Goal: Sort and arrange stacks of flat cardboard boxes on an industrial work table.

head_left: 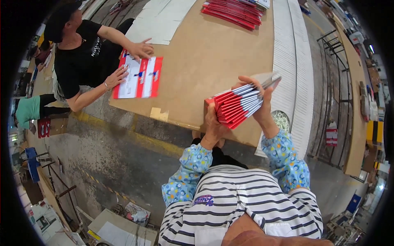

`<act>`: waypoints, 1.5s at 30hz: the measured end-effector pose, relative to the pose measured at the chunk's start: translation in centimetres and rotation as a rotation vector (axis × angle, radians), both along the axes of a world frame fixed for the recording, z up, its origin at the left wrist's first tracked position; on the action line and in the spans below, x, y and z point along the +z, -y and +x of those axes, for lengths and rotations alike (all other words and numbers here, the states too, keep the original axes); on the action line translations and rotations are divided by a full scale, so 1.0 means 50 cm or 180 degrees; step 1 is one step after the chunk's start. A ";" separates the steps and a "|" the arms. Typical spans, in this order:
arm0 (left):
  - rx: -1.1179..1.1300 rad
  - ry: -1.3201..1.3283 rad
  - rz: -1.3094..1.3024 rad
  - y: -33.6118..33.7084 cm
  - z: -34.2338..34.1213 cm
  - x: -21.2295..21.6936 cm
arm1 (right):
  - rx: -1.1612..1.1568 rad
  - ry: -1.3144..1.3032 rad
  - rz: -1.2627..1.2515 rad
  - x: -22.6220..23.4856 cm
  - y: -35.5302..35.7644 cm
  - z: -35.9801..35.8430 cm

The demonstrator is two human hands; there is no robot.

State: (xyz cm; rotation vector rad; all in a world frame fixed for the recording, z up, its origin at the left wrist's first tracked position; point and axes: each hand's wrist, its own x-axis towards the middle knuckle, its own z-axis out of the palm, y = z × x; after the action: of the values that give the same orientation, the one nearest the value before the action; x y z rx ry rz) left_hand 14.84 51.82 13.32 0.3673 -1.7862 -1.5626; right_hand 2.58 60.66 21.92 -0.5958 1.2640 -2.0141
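Note:
A thick bundle of folded red and white printed sheets (240,105) is held up over the near edge of the table, its folded edges fanned toward me. My left hand (214,125) is closed round the bundle's lower left side. My right hand (264,107) grips the bundle's right side, thumb and fingers up along its pale end. A blurred grey-white piece (271,80) sticks out past the right fingertips; what it is I cannot make out. Behind the bundle, the far sides of both hands are partly hidden.
A brown-topped table (213,53) bears a red and white stack (236,12) at its far end. Across it, a co-worker's hands press red and white sheets (141,78). White ribbed strips (293,61) run along the right, beside a round container of pale loops (280,121).

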 end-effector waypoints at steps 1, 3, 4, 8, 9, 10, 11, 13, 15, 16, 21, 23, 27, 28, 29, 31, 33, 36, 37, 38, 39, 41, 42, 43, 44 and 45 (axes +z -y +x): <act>-0.0002 -0.0033 -0.0073 0.000 -0.001 0.007 | -0.0096 -0.0389 0.0369 0.015 -0.006 -0.007; -0.0036 -0.0002 -0.0129 0.002 0.012 0.001 | -0.0734 -0.1532 0.0816 0.033 -0.026 -0.010; -0.0013 0.0024 -0.0219 0.006 0.025 -0.006 | -0.0698 -0.1503 0.0826 0.040 -0.035 0.000; -0.0260 0.0324 0.0620 -0.004 0.081 -0.032 | -0.1310 -0.3473 0.1248 0.081 -0.092 0.089; -0.0263 0.0101 0.1579 -0.019 0.069 -0.031 | -0.0974 -0.3923 0.1330 0.088 -0.102 0.109; -0.0270 0.0107 0.1587 -0.017 0.070 -0.030 | -0.0975 -0.3918 0.1342 0.089 -0.104 0.123; -0.0412 0.0182 0.1617 -0.010 0.075 -0.029 | -0.0896 -0.4176 0.1369 0.087 -0.102 0.138; -0.0573 0.0272 0.0302 0.013 0.078 -0.009 | -0.0913 -0.4513 0.1496 0.079 -0.102 0.151; -0.0695 0.0200 0.1247 0.005 0.069 -0.018 | -0.0982 -0.4588 0.1517 0.074 -0.102 0.154; -0.0804 0.0125 0.2195 0.004 0.066 -0.015 | -0.1044 -0.4661 0.1536 0.072 -0.101 0.156; -0.0883 -0.0080 0.2479 -0.007 0.067 -0.030 | -0.0991 -0.4786 0.1567 0.065 -0.093 0.155; -0.1030 -0.0505 0.2820 -0.010 0.064 -0.020 | -0.1002 -0.4808 0.1565 0.064 -0.095 0.154; -0.1285 -0.0806 0.3807 -0.003 0.059 -0.033 | -0.1076 -0.4815 0.1580 0.059 -0.100 0.156; -0.1273 -0.0844 0.3844 -0.004 0.058 -0.028 | -0.1090 -0.4819 0.1571 0.058 -0.102 0.157; -0.1261 -0.0883 0.3881 -0.005 0.057 -0.025 | -0.1090 -0.4827 0.1572 0.057 -0.104 0.157; -0.1141 -0.0738 0.3011 -0.006 0.058 -0.029 | -0.1080 -0.4849 0.1487 0.056 -0.104 0.156; -0.1013 -0.0591 0.2143 -0.009 0.057 -0.041 | -0.1053 -0.4878 0.1467 0.059 -0.100 0.154; -0.0849 -0.0128 0.2926 -0.012 0.053 -0.052 | -0.0969 -0.4955 0.1479 0.063 -0.097 0.150; -0.0753 -0.0063 0.2110 -0.010 0.053 -0.045 | -0.0908 -0.4997 0.1513 0.063 -0.097 0.148; -0.0651 -0.0001 0.1294 -0.008 0.051 -0.041 | -0.0914 -0.5003 0.1518 0.062 -0.098 0.146; -0.0640 -0.0007 0.1290 -0.011 0.050 -0.044 | -0.0923 -0.5003 0.1487 0.061 -0.097 0.146; -0.0627 -0.0006 0.2327 -0.019 0.046 -0.053 | -0.0927 -0.5009 0.1443 0.060 -0.096 0.147; -0.0628 -0.0014 0.2326 -0.020 0.045 -0.054 | -0.0932 -0.5007 0.1408 0.060 -0.096 0.147; -0.0613 0.0011 0.2134 -0.020 0.046 -0.053 | -0.0936 -0.5005 0.1371 0.061 -0.096 0.147; -0.0596 0.0036 0.1942 -0.019 0.046 -0.053 | -0.0935 -0.5012 0.1366 0.064 -0.095 0.148; -0.0671 -0.0025 0.1456 -0.015 0.049 -0.055 | -0.0911 -0.4971 0.1400 0.069 -0.094 0.149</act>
State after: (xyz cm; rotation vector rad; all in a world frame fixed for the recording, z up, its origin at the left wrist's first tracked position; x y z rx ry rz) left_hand 17.30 52.59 10.58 0.3942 -1.4858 -2.1227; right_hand 10.01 65.37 25.37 -1.9843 2.6183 -1.1041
